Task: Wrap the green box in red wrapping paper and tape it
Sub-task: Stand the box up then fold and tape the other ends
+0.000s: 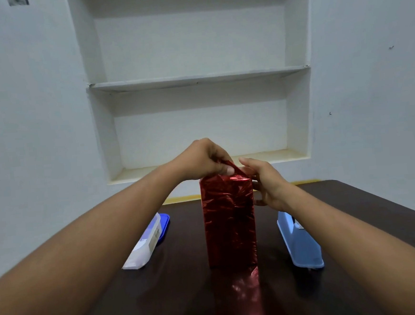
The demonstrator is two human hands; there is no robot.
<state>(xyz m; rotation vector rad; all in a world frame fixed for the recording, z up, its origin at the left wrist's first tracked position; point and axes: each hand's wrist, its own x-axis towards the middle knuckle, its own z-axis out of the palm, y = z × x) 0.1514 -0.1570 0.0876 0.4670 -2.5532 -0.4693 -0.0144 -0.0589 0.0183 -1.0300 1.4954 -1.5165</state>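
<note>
Two bare forearms reach in from the bottom corners toward the middle of a dark wooden table (pixel 354 203). Between them a tall box stands on end, fully covered in shiny red wrapping paper (pixel 228 220); none of its green shows. Standing it upright puts the unfinished top end within easy reach of both hands.

At that top, the left hand (pixel 201 160) pinches a raised flap of the red paper between thumb and curled fingers, apparently drawing it over the end to fold it shut. The right hand (pixel 265 180) rests against the box's upper right edge, its fingers lightly bent toward the flap, probably to steady the box and guide the fold. Whether it actually grips any paper cannot be told.

A clear container with a blue lid (pixel 146 244) lies left of the box, and a light blue tray-like object (pixel 300 244) lies to the right, both near at hand. White recessed wall shelves (pixel 195 80) stand behind.
</note>
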